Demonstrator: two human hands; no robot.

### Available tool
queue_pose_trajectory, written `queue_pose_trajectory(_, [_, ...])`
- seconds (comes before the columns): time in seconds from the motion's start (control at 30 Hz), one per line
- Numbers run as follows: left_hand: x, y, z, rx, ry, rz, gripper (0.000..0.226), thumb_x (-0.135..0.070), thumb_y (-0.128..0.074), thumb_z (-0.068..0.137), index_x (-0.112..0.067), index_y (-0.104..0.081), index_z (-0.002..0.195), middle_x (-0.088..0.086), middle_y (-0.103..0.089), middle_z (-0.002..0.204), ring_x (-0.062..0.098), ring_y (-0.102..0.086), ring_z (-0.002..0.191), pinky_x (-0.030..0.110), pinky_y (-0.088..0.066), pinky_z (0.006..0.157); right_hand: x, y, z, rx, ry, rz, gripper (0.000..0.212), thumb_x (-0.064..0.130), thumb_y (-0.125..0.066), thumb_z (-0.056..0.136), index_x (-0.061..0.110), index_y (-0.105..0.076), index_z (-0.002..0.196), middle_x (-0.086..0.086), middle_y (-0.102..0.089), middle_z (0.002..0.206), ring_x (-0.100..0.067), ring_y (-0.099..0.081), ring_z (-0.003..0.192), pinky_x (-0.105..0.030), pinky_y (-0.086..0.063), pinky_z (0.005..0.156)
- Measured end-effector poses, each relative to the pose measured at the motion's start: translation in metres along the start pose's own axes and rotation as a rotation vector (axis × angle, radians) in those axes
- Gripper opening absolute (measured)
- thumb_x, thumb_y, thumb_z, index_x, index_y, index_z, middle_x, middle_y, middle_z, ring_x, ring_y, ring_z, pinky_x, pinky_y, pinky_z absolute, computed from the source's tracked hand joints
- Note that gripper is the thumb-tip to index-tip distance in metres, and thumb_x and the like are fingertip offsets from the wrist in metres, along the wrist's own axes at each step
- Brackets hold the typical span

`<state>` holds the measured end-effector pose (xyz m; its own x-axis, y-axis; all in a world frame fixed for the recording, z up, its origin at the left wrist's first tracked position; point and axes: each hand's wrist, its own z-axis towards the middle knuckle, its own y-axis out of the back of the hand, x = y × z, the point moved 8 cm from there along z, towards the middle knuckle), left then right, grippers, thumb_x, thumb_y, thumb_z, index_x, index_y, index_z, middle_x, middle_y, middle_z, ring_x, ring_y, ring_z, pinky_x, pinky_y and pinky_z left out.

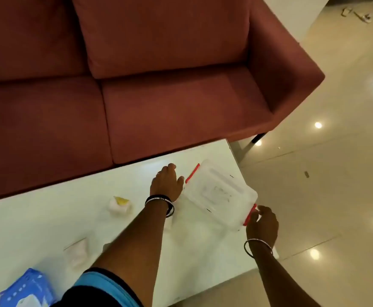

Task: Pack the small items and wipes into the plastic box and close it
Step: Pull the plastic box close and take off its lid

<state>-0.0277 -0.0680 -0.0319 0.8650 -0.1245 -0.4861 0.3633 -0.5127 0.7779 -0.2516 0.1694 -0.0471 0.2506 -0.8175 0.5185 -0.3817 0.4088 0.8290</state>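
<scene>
Both hands, left hand (165,182) and right hand (262,222), flank the plastic box (219,193), apparently lidded, on the table (48,218).

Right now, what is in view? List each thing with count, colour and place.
plastic box: 1, clear with red latches, lid on, table's right end
wipes pack: 1, blue, table's near left corner
small white items: 2, one with a yellow part, left of the box
table: 1, white, in front of the sofa
sofa: 1, dark red, behind table
left hand: flat beside the box
right hand: at the near red latch
</scene>
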Motion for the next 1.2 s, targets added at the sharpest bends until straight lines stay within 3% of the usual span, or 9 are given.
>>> queue_pose_trajectory(0.13, [0.010,-0.053,0.024,0.132,0.141,-0.277,0.059,-0.037,-0.053,0.094,-0.010,-0.037,0.144,0.014,-0.049,0.144,0.031,-0.047,0.132,0.041,-0.039,0.106,-0.045,-0.038,0.010,0.091,-0.287,0.260,0.050,0.030,-0.056,0.096,0.007,-0.045,0.140,-0.014,-0.059,0.132,-0.035,-0.055,0.122,-0.044,-0.039,0.103])
queue_pose_trajectory(0.2, [0.009,-0.078,0.036,0.180,0.202,-0.413,0.061,-0.041,-0.049,0.095,-0.012,-0.033,0.147,0.014,-0.048,0.147,0.032,-0.045,0.134,0.041,-0.037,0.110,-0.060,-0.061,0.014,0.148,-0.413,0.451,0.047,0.032,-0.054,0.097,0.013,-0.048,0.139,-0.008,-0.061,0.124,-0.033,-0.057,0.118,-0.045,-0.042,0.105])
queue_pose_trajectory(0.33, [0.012,-0.100,0.045,0.149,0.209,-0.456,0.053,-0.041,-0.045,0.097,-0.014,-0.045,0.142,0.012,-0.058,0.136,0.034,-0.051,0.127,0.041,-0.040,0.106,-0.077,-0.077,0.022,0.136,-0.493,0.652,0.036,0.016,-0.057,0.095,0.009,-0.056,0.131,-0.017,-0.064,0.116,-0.031,-0.061,0.101,-0.051,-0.053,0.093])
queue_pose_trajectory(0.47, [0.021,-0.101,0.044,0.119,0.204,-0.522,0.035,-0.032,-0.050,0.094,-0.016,-0.066,0.120,0.009,-0.069,0.117,0.032,-0.059,0.113,0.042,-0.045,0.100,-0.087,-0.075,0.031,0.065,-0.451,0.614,0.034,0.014,-0.059,0.094,0.008,-0.062,0.127,-0.010,-0.067,0.102,-0.031,-0.064,0.097,-0.053,-0.053,0.093])
queue_pose_trajectory(0.63, [0.032,-0.093,0.011,0.138,0.179,-0.704,0.027,-0.025,-0.059,0.088,-0.018,-0.070,0.112,0.007,-0.074,0.104,0.029,-0.067,0.100,0.048,-0.055,0.089,-0.088,-0.051,0.022,-0.013,-0.405,0.631,0.033,0.012,-0.059,0.092,0.010,-0.064,0.124,-0.008,-0.071,0.100,-0.032,-0.068,0.098,-0.053,-0.052,0.095])
queue_pose_trajectory(0.8, [0.066,-0.089,-0.057,0.132,0.211,-0.928,0.021,-0.020,-0.061,0.089,-0.018,-0.070,0.108,0.004,-0.074,0.096,0.020,-0.069,0.092,0.031,-0.060,0.073,-0.080,-0.027,-0.010,0.017,-0.307,0.706,0.028,0.015,-0.059,0.094,0.014,-0.067,0.121,-0.004,-0.074,0.102,-0.024,-0.071,0.090,-0.038,-0.057,0.085])
queue_pose_trajectory(0.93, [0.117,-0.095,-0.126,0.128,0.287,-1.011,0.018,-0.016,-0.061,0.091,-0.018,-0.070,0.106,0.002,-0.073,0.089,0.015,-0.069,0.086,0.038,-0.061,0.078,-0.083,-0.035,-0.051,0.130,-0.241,0.677,0.024,0.021,-0.062,0.094,0.017,-0.071,0.116,0.008,-0.076,0.093,-0.017,-0.072,0.089,-0.024,-0.061,0.074])
queue_pose_trajectory(1.03, [0.157,-0.101,-0.167,0.095,0.375,-1.009,0.015,-0.017,-0.061,0.092,-0.019,-0.070,0.103,0.003,-0.074,0.089,0.016,-0.069,0.086,0.038,-0.060,0.079,-0.089,-0.051,-0.083,0.213,-0.223,0.637,0.031,0.023,-0.061,0.095,0.013,-0.066,0.124,-0.007,-0.074,0.108,-0.026,-0.070,0.099,-0.037,-0.057,0.083])
queue_pose_trajectory(1.2, [0.210,-0.102,-0.214,-0.006,0.464,-0.920,0.014,-0.030,-0.061,0.092,-0.018,-0.069,0.092,-0.001,-0.074,0.075,0.017,-0.071,0.078,0.035,-0.059,0.071,-0.091,-0.080,-0.128,0.296,-0.180,0.583,0.028,0.024,-0.061,0.095,0.017,-0.068,0.121,-0.004,-0.075,0.106,-0.030,-0.070,0.103,-0.049,-0.056,0.090])
